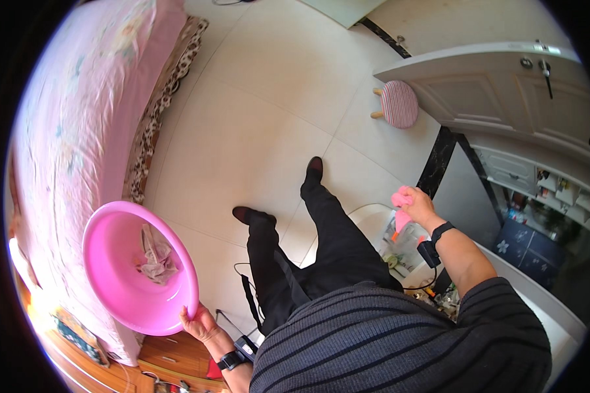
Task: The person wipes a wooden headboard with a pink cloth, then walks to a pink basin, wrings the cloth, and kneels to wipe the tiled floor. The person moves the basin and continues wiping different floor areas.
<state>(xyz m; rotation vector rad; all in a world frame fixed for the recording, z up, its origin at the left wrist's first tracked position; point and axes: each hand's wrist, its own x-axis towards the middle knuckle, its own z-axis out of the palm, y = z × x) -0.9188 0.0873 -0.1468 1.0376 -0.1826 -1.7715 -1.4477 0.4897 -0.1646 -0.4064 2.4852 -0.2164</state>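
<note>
My left hand (200, 323) grips the rim of a pink plastic basin (110, 275), its thumb over the edge. The basin is tilted so that its inside faces me. A crumpled, whitish, thin piece of material (158, 263), wet-looking, lies in it with a few small bits beside it. Out to the right, my right hand (420, 210) is closed around a bunched pink cloth (401, 197), one end of which hangs down. Below that hand are clear plastic containers or bags (405, 240) on a white surface, partly hidden by my arm and body.
A bed with a pink floral sheet (83, 123) runs along the left. Wooden drawers (169, 351) stand below the basin. A stool with a striped cover (399, 104) is by an open panelled door (491, 93). Small mixed items (442, 302) crowd beside my right hip.
</note>
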